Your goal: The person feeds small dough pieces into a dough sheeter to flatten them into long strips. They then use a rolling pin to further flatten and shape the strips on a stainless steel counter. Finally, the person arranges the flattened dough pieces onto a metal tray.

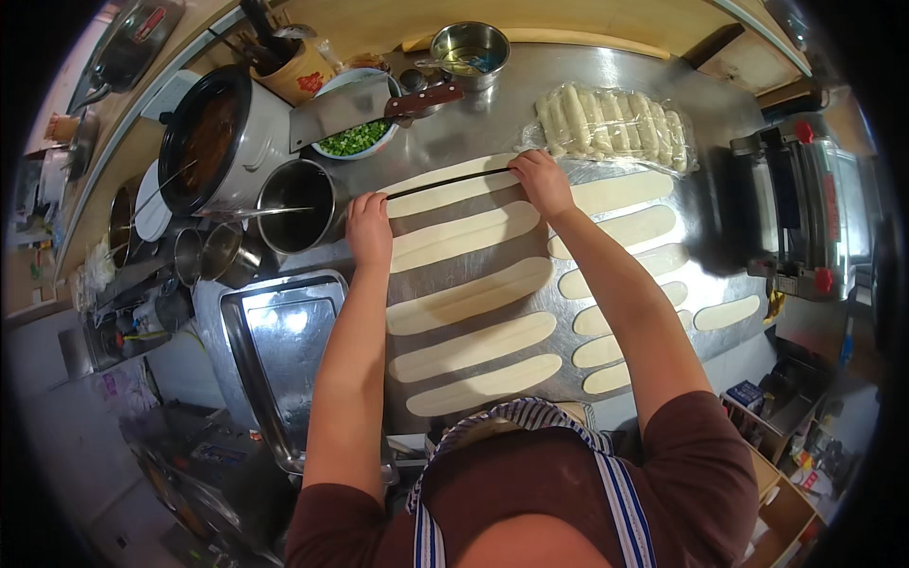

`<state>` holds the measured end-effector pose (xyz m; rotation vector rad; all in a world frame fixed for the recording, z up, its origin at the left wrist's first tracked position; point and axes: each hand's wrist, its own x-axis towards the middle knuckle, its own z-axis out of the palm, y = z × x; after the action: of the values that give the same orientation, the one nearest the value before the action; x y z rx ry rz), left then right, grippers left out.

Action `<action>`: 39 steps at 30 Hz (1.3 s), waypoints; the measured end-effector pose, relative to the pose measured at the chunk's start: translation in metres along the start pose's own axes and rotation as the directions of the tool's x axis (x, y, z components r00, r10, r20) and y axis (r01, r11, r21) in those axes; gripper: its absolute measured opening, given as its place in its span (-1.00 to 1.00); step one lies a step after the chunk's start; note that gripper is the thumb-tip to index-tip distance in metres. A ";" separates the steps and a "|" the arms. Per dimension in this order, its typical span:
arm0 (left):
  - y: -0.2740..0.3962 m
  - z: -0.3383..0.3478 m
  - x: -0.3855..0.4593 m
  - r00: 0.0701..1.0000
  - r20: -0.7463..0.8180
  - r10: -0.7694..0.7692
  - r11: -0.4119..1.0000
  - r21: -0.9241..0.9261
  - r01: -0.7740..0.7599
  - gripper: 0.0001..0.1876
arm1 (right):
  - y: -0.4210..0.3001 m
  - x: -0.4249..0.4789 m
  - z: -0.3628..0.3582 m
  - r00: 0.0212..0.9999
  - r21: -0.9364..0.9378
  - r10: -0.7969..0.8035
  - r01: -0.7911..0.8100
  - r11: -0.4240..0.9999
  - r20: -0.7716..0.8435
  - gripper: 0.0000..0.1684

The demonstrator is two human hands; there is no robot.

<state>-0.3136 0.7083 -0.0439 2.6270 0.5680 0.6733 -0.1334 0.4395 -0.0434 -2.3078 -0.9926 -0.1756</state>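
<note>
A thin black stick (447, 183) lies lengthwise along the farthest flat strip of dough (454, 199). My left hand (369, 220) grips its left end, and my right hand (541, 181) holds the other end. Below it, several more long dough strips (469, 295) lie in a column on the steel worktop (490, 245); lines run lengthwise along some of them. A second column of flattened dough pieces (625, 226) lies to the right, partly hidden by my right forearm. Just beyond my right hand are plastic-wrapped dough rolls (611, 124).
A cleaver (348, 113) rests across a bowl of chopped green onions (355, 138). Left of it stand a pot of brown sauce (213, 135) and a deep metal pot (295, 206). A steel tray (291, 341) is at near left, a metal machine (806, 206) at right.
</note>
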 end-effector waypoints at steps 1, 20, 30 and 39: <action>-0.001 0.002 -0.001 1.000 0.006 0.006 1.000 -0.005 -0.006 -0.89 | 0.001 0.000 0.001 1.000 -0.005 -0.001 0.001 1.000 0.003 -0.90; 0.064 0.041 -0.014 0.948 0.226 0.224 0.964 0.094 -0.250 -0.52 | -0.075 -0.015 0.023 0.990 -0.037 -0.120 0.123 0.992 0.071 -0.54; 0.066 0.068 -0.024 0.933 0.324 0.157 0.981 0.060 -0.185 -0.47 | -0.090 -0.007 0.045 0.992 -0.146 -0.031 0.049 0.988 0.123 -0.64; 0.067 0.072 -0.024 0.932 0.313 0.181 0.973 0.079 -0.215 -0.46 | -0.090 0.000 0.057 0.986 -0.212 0.021 0.015 0.977 0.168 -0.84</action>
<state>-0.2768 0.6226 -0.0824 2.8439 0.2572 0.2857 -0.2028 0.5206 -0.0457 -2.5535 -1.1013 -0.0883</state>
